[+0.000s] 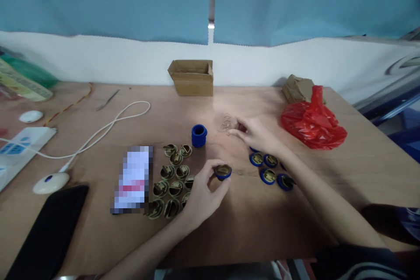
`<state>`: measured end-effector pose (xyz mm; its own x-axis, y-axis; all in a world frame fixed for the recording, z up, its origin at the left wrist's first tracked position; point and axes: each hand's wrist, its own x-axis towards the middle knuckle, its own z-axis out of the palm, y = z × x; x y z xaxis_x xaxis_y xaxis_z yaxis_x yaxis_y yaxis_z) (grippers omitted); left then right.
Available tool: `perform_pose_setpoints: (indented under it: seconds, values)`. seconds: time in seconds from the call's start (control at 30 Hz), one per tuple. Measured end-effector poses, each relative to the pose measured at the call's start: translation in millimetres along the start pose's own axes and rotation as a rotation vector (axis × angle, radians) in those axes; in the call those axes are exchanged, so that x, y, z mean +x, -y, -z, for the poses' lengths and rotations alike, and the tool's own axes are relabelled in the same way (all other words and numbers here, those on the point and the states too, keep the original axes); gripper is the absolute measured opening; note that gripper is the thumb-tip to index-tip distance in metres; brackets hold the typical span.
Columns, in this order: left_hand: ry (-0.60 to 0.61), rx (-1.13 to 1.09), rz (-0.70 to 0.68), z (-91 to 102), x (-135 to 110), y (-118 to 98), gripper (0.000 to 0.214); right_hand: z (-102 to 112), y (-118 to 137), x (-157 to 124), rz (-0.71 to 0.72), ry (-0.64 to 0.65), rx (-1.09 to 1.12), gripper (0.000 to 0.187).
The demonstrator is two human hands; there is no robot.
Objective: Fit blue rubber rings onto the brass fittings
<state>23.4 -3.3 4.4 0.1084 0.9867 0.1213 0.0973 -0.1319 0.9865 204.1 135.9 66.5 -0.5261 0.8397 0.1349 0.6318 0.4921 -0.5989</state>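
Note:
My left hand [201,192] pinches a small round part with a blue ring and brass-coloured inside [223,171] above the wooden table [229,227]. My right hand [254,133] reaches out to a small heap of thin wire springs [225,123], its fingertips together at the heap; what they hold is too small to make out. Several brass discs [172,181] lie to the left of my left hand. Several finished blue-ringed parts [271,170] lie under my right forearm. A stack of blue rings [199,135] stands between the two groups.
A small open cardboard box [192,77] sits at the back wall. A red plastic bag [311,122] and brown paper packet [297,88] lie at the right. A white cable [108,127], a power strip [19,148], a white puck [50,182] and a black phone [46,232] occupy the left.

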Motion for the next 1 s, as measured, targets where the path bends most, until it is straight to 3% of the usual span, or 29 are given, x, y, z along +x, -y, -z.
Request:
perform_pose_setpoints:
  seconds: [0.17,0.27,0.37,0.77,1.0]
  values:
    - [0.012,-0.088,-0.048,3.2,-2,-4,0.012,-16,19,-47,-0.043,0.092,0.482,0.023]
    - [0.055,-0.086,-0.031,3.9,-4,-4,0.013,-26,20,-61,-0.169,0.145,0.745,0.031]
    - [0.108,-0.115,-0.011,3.1,-7,-4,0.012,-30,20,-66,-0.249,0.115,0.878,0.036]
    - [0.114,-0.183,-0.064,7.7,-1,-11,0.025,-52,7,-72,-0.282,0.125,1.084,0.034]
    - [0.116,-0.198,-0.043,10.9,3,-12,0.024,-39,12,-71,-0.154,0.140,0.875,0.027]
